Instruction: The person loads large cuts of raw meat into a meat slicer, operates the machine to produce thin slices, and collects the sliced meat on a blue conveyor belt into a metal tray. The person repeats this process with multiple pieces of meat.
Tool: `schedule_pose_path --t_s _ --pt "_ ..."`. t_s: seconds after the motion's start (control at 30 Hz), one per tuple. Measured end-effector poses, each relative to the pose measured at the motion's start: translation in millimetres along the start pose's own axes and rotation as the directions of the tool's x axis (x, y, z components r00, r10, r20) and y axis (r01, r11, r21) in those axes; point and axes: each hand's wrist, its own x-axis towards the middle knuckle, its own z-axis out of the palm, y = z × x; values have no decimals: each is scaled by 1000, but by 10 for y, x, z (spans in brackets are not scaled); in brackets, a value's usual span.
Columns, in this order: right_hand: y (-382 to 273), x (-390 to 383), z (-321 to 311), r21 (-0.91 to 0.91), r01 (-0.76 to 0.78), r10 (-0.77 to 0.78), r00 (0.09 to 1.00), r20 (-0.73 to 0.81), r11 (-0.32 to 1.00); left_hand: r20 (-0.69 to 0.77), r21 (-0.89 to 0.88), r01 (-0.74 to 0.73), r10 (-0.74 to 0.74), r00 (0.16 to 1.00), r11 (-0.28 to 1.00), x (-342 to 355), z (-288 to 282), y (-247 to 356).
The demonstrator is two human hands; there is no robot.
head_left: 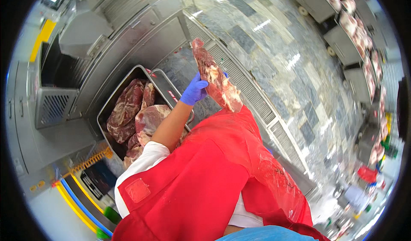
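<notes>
My left hand, in a blue glove, is closed around the middle of a long strip of raw meat. The strip is dark red with pale fat, slants across the view, and its lower end reaches the red apron on my body. A fingertip shows past its far side. My right hand cannot be seen. Under my left forearm stands a metal meat tub holding several large raw cuts, partly covered by the arm.
Steel machinery with panels lines the left. A slatted floor drain runs diagonally along the wet tiled floor. At far right, several wheeled metal tubs are heaped with meat. An orange coiled hose hangs at lower left.
</notes>
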Motion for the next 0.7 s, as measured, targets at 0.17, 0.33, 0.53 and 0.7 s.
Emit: schedule_pose_path --t_s 0.17,0.33,0.53,0.7 --pt "-911 424 520 -494 95 -58 994 89 864 -195 -19 -125 119 974 992 422 -400 171" --pt "-2712 1019 1550 -681 183 -66 979 195 709 -527 -70 -252 179 831 965 523 -542 536" --pt "-5187 749 4216 -560 792 -374 455 808 -245 -803 57 -620 404 437 782 99 -1166 807" --pt "-5393 -903 6613 -394 899 -413 438 798 192 -848 224 -767 509 151 601 -516 -1371 1389"
